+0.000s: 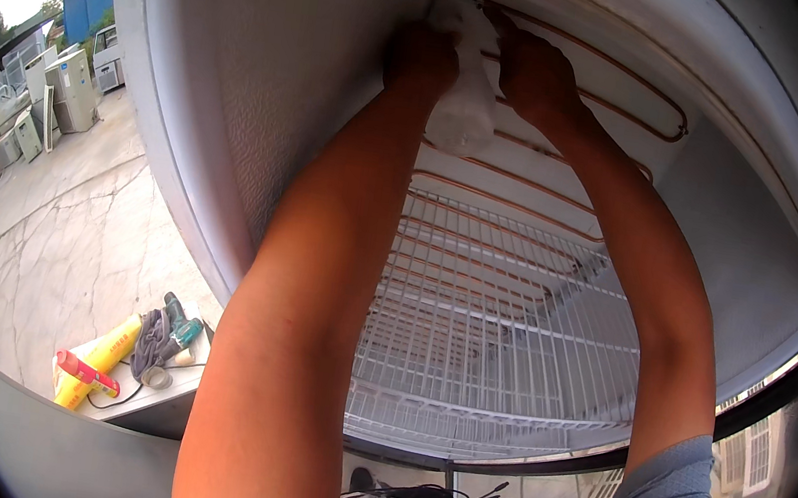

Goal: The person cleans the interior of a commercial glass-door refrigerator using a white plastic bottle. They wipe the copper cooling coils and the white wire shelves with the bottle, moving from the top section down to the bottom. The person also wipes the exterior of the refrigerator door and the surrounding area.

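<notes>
Both my arms reach up into a white-lined fridge cabinet (pixel 245 118). High at its back, my left hand (pixel 422 59) is closed around the upper part of a cloudy, translucent white plastic piece (pixel 463 121). It hangs down between my hands and looks bag-like, though I cannot tell its exact kind. On its other side, my right hand (pixel 538 76) has its fingers bent, with the index finger reaching to the upper left end of the copper tubing (pixel 597 45). Its thumb and whatever lies under the fingertips are hidden. Rows of this tubing run down the back wall.
White wire shelves (pixel 499 333) fill the lower cabinet. Outside at lower left, a ledge holds a yellow tube (pixel 111 352), a red canister (pixel 86 373), a dark cloth (pixel 151 342) and a green power tool (pixel 184 334). Old appliances (pixel 72 90) stand on the concrete (pixel 69 226) beyond.
</notes>
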Demonstrator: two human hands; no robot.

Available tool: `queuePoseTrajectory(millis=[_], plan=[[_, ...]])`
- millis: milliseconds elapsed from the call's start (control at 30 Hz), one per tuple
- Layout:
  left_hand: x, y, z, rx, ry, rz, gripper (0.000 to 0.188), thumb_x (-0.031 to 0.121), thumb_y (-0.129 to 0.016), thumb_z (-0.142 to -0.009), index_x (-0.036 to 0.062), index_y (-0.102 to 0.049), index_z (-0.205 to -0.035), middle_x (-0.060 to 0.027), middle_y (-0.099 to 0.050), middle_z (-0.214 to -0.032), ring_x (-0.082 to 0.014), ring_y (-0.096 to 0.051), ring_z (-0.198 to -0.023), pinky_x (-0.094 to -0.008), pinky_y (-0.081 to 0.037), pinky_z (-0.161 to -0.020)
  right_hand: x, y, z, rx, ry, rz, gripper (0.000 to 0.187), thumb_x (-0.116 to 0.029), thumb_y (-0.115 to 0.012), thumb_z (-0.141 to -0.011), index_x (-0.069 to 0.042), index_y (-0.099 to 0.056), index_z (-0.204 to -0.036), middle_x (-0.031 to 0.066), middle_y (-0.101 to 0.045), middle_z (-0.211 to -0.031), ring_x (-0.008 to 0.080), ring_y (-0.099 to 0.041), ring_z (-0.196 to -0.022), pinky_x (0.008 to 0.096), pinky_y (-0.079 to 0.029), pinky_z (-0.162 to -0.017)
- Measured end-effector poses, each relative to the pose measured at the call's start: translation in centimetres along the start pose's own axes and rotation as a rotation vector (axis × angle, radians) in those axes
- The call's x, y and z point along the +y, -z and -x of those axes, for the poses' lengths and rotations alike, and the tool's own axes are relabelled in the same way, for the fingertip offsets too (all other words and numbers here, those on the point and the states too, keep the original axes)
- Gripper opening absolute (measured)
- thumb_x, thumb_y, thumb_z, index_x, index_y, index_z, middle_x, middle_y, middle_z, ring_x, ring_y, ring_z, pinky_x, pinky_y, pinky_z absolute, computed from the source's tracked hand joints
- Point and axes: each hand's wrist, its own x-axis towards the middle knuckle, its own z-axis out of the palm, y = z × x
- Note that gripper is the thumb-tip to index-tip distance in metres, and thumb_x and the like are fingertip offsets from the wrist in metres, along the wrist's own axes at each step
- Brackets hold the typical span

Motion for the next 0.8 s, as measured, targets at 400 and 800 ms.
queuePoseTrajectory(millis=[400, 800], plan=[[3.7, 5.3, 6.1, 0.015, 0.402, 0.388, 0.031, 0.026, -0.058, -0.099, -0.0001, -0.063, -0.114, -0.0213, -0.067, -0.117, -0.0351, -0.066, -0.11, -0.0432, -0.052, -0.093, 1.9, -4.0, -5.5, 0.171, 0.335, 0.248, 0.05, -0.011, -0.055, -0.096, -0.02, -0.05, -0.145, 0.0145, -0.07, -0.103, 0.0299, -0.071, -0.087, 0.0397, -0.058, -0.074], [8.9, 15.9, 19.1, -0.149, 0.376, 0.755, 0.047, 0.034, -0.06, -0.098, -0.0077, -0.059, -0.12, -0.0233, -0.069, -0.101, -0.035, -0.067, -0.093, -0.0421, -0.051, -0.084, 2.4, -3.7, -3.9, 0.187, 0.324, 0.261, 0.057, -0.015, -0.061, -0.092, -0.016, -0.047, -0.147, 0.0147, -0.071, -0.097, 0.0301, -0.071, -0.089, 0.0424, -0.057, -0.075]])
